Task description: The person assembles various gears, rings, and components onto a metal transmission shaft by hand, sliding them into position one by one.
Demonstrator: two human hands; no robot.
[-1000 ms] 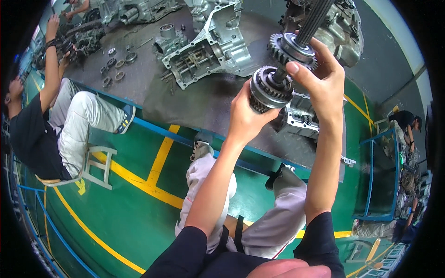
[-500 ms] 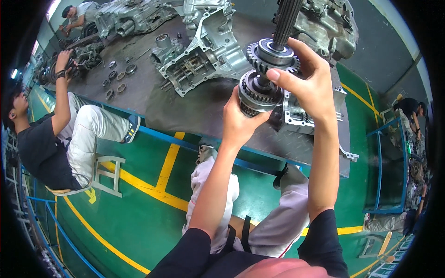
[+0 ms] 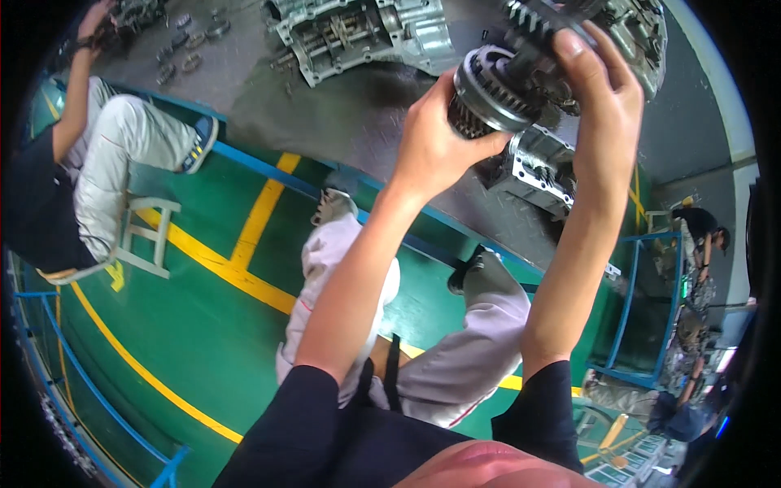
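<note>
A steel gear shaft (image 3: 533,69) with several toothed gears and smooth rings is held up over the workbench, tilted. Wrapped around the wide ringed gear at its lower end is my left hand (image 3: 435,134), with the thumb under the rim. My right hand (image 3: 602,85) closes on the shaft's upper part, thumb and fingers beside the upper toothed gear (image 3: 533,24). Motion smears that upper part, and the shaft's far end runs out of the picture. Beneath the hands lies an opened metal housing part (image 3: 533,171) on the bench.
A large opened gearbox casing (image 3: 366,37) lies on the dark bench top (image 3: 277,106), with loose rings and gears (image 3: 191,61) to its left. Another casing (image 3: 639,37) stands at the far right. A seated co-worker (image 3: 89,171) is at the left; a blue bench rail (image 3: 268,171) runs before my legs.
The view has turned, so the bench sits higher in the picture. The gear shaft has tilted, and my right hand has shifted up and right with its upper part. My left hand keeps its hold.
</note>
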